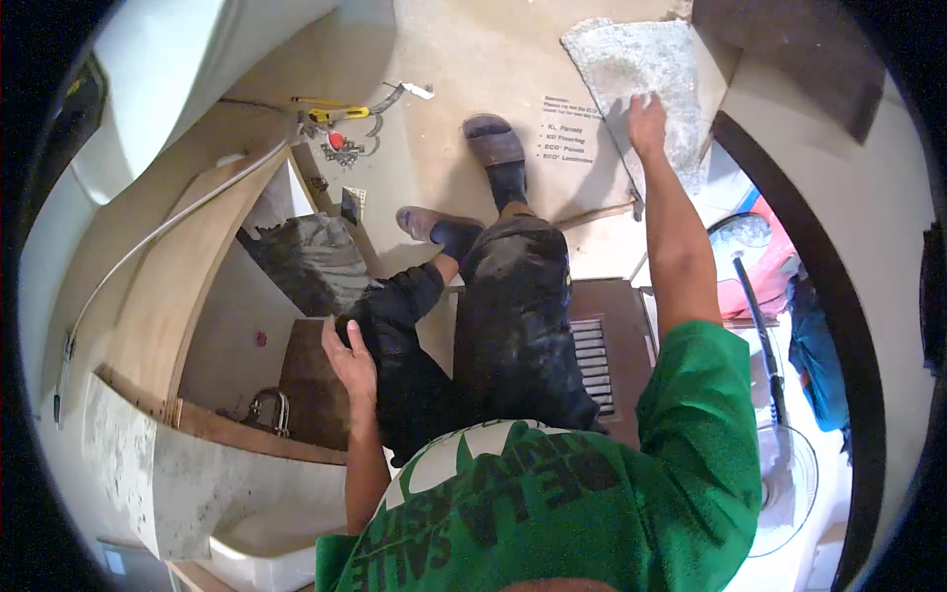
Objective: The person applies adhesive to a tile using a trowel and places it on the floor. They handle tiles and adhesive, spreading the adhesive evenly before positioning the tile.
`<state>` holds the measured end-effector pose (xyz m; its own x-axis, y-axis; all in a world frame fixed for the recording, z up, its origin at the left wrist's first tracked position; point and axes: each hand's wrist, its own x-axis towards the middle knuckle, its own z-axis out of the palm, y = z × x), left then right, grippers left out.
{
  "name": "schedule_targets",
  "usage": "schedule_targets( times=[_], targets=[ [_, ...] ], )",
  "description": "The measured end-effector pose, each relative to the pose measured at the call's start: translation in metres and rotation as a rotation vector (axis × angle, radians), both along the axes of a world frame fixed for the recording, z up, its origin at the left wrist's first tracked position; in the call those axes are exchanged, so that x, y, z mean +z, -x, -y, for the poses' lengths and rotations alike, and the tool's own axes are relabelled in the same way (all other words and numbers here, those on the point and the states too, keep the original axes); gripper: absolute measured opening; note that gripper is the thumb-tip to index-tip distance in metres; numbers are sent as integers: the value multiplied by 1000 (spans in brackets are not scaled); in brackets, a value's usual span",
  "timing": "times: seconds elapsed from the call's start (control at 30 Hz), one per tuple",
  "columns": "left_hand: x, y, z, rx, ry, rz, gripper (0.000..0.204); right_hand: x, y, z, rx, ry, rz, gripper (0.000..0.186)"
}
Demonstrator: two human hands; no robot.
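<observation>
My right hand (648, 125) is stretched out over a stained grey cloth or mat (676, 59) lying on the floor. Its fingers look loosely bent and apart, with nothing seen in them; whether they touch the mat is unclear. Beside my bent left knee hangs my left hand (353, 370), fingers spread and holding nothing. Close to it, a dirty grey-black crumpled cloth (321, 266) lies by the open wooden cabinet (212, 257). My sandalled feet stand on tan printed board (444, 59) covering the floor.
To the far left lie a yellow utility knife (338, 113), a red round piece (336, 140) and small metal parts (345, 155). A brown louvred panel (626, 326) is beneath my legs. A standing fan (784, 483) is beyond the dark door frame (853, 326) at right.
</observation>
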<state>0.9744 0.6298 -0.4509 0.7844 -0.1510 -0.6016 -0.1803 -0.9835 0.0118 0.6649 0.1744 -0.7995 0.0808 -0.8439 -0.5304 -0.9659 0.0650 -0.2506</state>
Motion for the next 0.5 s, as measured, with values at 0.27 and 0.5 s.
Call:
schedule_targets(
  times=[0.27, 0.5],
  targets=[
    [-59, -17, 8, -137, -185, 176, 48, -77, 1, -15, 15, 217, -239, 91],
    [-92, -50, -1, -62, -206, 234, 55, -96, 1, -33, 103, 577, -254, 80]
  ],
)
